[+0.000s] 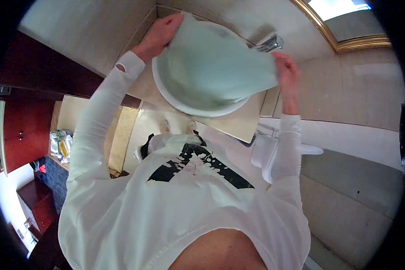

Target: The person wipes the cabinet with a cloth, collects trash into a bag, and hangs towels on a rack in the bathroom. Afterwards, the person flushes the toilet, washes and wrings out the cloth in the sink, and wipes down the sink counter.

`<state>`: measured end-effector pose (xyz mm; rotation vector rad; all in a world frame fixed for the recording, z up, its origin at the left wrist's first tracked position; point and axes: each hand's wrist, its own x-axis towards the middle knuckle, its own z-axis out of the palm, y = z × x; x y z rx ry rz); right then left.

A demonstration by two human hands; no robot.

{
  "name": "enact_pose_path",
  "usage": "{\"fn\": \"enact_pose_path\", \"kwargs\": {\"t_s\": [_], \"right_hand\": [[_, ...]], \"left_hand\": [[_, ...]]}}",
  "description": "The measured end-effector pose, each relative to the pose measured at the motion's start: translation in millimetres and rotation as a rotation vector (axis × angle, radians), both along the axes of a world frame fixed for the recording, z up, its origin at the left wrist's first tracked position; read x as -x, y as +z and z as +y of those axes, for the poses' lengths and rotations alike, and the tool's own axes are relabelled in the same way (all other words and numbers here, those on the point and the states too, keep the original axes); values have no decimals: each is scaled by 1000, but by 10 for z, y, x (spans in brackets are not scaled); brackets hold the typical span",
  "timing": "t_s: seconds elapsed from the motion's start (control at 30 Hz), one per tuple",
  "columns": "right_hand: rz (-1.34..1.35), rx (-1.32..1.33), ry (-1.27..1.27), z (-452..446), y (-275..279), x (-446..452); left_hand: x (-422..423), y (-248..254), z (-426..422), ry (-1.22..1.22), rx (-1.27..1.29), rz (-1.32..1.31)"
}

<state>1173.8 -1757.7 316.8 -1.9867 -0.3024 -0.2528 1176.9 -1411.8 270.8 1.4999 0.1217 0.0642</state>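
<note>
A pale green cloth (211,58) is spread between my two hands, above and partly inside a white round washbasin (180,105). My left hand (165,30) is closed on the cloth's upper left corner. At the other side, my right hand (286,72) grips the right edge, its fingers somewhat blurred. The cloth hides most of the basin's inside. Behind the cloth, near my right hand, stands a chrome faucet (271,43).
The basin sits on a beige counter (245,123) against tiled walls. A gold-framed mirror (342,45) hangs at the upper right. Below right is a white toilet (263,150). Dark red cabinets (29,128) and a pile of packets (61,146) stand to the left.
</note>
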Motion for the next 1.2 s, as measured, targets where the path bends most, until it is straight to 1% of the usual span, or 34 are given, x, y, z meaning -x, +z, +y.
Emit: {"fn": "enact_pose_path", "kwargs": {"t_s": [0.07, 0.13, 0.17, 0.2, 0.23, 0.27, 0.3, 0.33, 0.37, 0.4, 0.43, 0.47, 0.5, 0.53, 0.57, 0.6, 0.63, 0.67, 0.7, 0.73, 0.77, 0.8, 0.83, 0.87, 0.9, 0.93, 0.97, 1.0, 1.07, 1.1, 1.17, 1.2], "right_hand": [[234, 66, 3, -58, -515, -55], [387, 95, -140, 99, -1040, -64], [455, -4, -138, 120, -1376, -86], [522, -102, -134, 141, -1708, -102], [319, 187, -133, 196, -1973, -84], [272, 382, -141, 301, -2084, -79], [275, 381, -144, 360, -2251, -73], [376, 351, -131, 398, -2447, -79], [478, 322, -117, 448, -2562, -90], [480, 324, -118, 537, -2542, -43], [531, 379, -155, 616, -2537, 41], [580, 434, -192, 652, -2512, 78], [578, 434, -191, 650, -2498, 51], [567, 446, -143, 638, -2506, 41], [561, 458, -96, 612, -2537, 63], [573, 459, -98, 579, -2549, 59], [632, 498, -73, 570, -2493, -12], [688, 536, -45, 592, -2407, -65], [686, 531, -43, 650, -2259, -46], [465, 330, 41, 712, -2108, 14], [246, 129, 121, 786, -1926, 70], [249, 123, 120, 898, -1729, 125], [147, 85, 173, 1029, -1503, 177], [39, 50, 225, 1100, -1311, 190], [28, 50, 222, 1101, -1189, 150], [124, 99, 163, 1086, -1086, 65], [223, 147, 106, 1080, -961, 0], [217, 145, 105, 1095, -748, -26], [-92, 117, 105, 1127, -259, -31], [-98, 118, 100, 1135, -107, -53], [-148, 4, 174, 1167, 171, -142], [-160, 4, 169, 1208, 334, -126]], "left_hand": [[-38, -497, 81, -89, -174, 117], [23, -947, -1, -38, -147, 61], [17, -1199, -26, -45, -149, 60], [-4, -1455, -37, -44, -193, 143], [-28, -1673, -66, -43, -236, 227], [-37, -1843, -115, -47, -237, 230], [-51, -1993, -155, -41, -441, 257], [-68, -2103, -188, -32, -643, 283], [-51, -2173, -247, -34, -641, 287], [-4, -2228, -331, -3, -676, 353], [9, -2301, -395, 27, -710, 422], [-22, -2532, -408, 28, -708, 425], [-66, -2859, -387, -77, -906, 423], [-100, -3035, -375, -188, -1105, 419], [-70, -2818, -395, -196, -1106, 422], [41, -2315, -442, -146, -1032, 410], [114, -2018, -492, -91, -960, 396], [121, -2061, -522, -93, -961, 401], [91, -2095, -529, 1, -1022, 69], [73, -2126, -529, 96, -1064, -264], [61, -1583, -609, -93, -885, -113], [75, -897, -695, -280, -696, 39], [112, -659, -726, -285, -700, 37], [127, -476, -754, -425, -664, -39], [126, -340, -761, -561, -626, -118], [111, -229, -722, -557, -630, -129], [107, -149, -640, -439, -548, -212], [116, -119, -549, -327, -464, -290], [101, -341, -314, -333, -483, -329], [112, -484, -267, -337, -501, -368], [157, -828, -329, -356, -481, -383], [182, -888, -368, -374, -461, -386]]}}
